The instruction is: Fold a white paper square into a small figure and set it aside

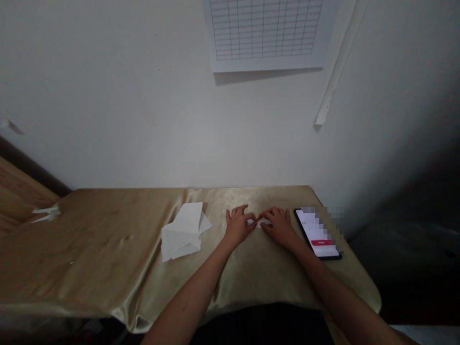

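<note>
Both hands meet over the middle of the cloth-covered table. My left hand (238, 225) pinches the left side of a small piece of white paper (258, 224) between thumb and forefinger, its other fingers spread. From the other side, my right hand (277, 224) pinches the same paper, thumb and forefinger bent together. Most of the paper is hidden by the fingers, so its shape is hard to make out. Left of my left hand lies a loose pile of white paper sheets (183, 232), overlapping at odd angles.
A phone (318, 235) with a lit screen lies right of my right hand. The shiny gold tablecloth (108, 244) has folds and hangs over the front edge. Behind stands a white wall with a printed grid sheet (266, 33) and a white strip (336, 72).
</note>
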Motion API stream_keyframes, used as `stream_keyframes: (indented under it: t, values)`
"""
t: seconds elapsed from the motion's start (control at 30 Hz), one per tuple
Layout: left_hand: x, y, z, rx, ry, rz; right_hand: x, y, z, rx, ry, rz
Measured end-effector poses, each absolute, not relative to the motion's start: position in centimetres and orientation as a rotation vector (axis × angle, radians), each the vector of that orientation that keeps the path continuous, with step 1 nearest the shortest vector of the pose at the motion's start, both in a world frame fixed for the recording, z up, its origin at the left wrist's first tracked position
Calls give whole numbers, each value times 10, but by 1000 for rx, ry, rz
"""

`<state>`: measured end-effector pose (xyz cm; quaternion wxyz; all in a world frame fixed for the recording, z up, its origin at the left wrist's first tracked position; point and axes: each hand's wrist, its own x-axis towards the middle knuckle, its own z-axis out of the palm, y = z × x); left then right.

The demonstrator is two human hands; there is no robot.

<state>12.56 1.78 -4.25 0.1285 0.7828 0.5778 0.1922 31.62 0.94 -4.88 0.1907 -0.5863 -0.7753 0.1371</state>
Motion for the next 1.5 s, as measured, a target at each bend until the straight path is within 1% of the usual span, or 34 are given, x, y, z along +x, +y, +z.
stream_keyframes:
  t: [0.43,0.93,1.13,1.37,1.5]
  values:
    - [112,26,-47,2322,1569,464,329,16,-52,-1591,-2266,499]
    - [111,23,-47,2351,1549,531,337,21,-53,-1519,-2273,514]
    - [115,26,-45,2300,1590,616,337,20,-52,-1450,-2187,456]
    - [117,27,-44,2269,1581,784,336,18,-49,-1345,-2201,310]
    - [118,22,-40,2326,1555,744,335,16,-47,-1331,-2217,328]
